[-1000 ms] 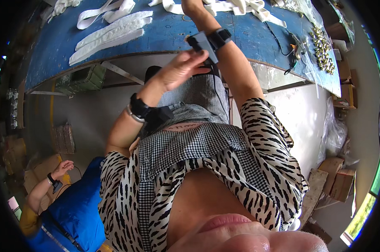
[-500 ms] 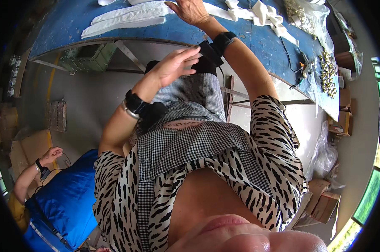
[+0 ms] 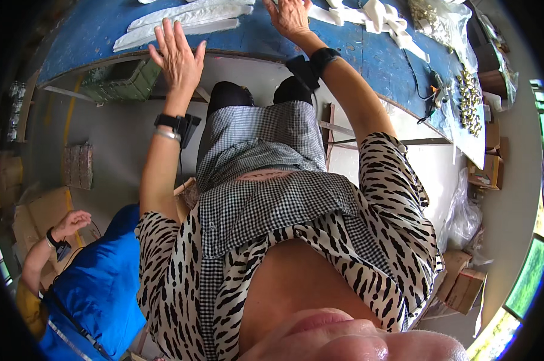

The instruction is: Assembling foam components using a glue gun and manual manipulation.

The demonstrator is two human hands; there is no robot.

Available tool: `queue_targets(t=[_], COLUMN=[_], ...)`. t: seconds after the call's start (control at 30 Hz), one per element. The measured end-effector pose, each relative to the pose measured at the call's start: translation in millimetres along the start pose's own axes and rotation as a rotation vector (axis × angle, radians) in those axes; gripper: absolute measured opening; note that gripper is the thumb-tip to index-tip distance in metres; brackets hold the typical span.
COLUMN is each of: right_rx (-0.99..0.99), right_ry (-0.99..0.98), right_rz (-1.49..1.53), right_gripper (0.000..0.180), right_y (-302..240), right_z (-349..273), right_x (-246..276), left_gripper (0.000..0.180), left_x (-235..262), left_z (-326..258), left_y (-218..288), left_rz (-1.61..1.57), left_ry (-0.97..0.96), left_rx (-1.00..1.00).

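My left hand is open with its fingers spread, over the front edge of the blue table beside a stack of white fabric strips. Its fingertips reach close to the lower strip; I cannot tell whether they touch. My right hand is over the table at the upper edge of the view, between that stack and a loosely bunched white strip. Its thumb and fingers are apart, with the tips partly cut off, and nothing shows in them. Both wrists carry black straps with small black devices.
On the table's right lie a plastic bag of small metal parts, a pile of brass-coloured pieces and an orange-and-black tool. A green crate stands below. A co-worker in blue sits at the lower left.
My left hand has swung up and left, from above my lap to the table edge by the white strips, its fingers spreading. My right hand has shifted slightly right, away from the stack.
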State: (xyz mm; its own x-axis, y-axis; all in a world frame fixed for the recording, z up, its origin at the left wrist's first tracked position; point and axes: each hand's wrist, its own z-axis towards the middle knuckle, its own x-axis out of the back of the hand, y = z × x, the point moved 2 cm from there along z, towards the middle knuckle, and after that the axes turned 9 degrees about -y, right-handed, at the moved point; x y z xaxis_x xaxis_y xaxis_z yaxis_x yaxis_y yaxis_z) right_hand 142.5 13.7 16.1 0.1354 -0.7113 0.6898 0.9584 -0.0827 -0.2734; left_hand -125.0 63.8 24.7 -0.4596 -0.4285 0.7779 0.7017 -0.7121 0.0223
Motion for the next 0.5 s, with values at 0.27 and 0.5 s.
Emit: queue_targets(t=[0.27,0.5], right_rx=[0.081,-0.670], right_ry=[-0.243,-0.317], right_rz=[0.085,2.022], right_gripper=[0.059,0.081], right_y=[30,36], right_z=[-11,-17], right_x=[17,43], left_gripper=[0.065,0.082], left_x=[-18,18], left_z=[1,26], left_y=[20,37], left_rz=[-0.056,-2.626], left_ry=[-0.505,-0.292], left_rx=[-0.128,0.594])
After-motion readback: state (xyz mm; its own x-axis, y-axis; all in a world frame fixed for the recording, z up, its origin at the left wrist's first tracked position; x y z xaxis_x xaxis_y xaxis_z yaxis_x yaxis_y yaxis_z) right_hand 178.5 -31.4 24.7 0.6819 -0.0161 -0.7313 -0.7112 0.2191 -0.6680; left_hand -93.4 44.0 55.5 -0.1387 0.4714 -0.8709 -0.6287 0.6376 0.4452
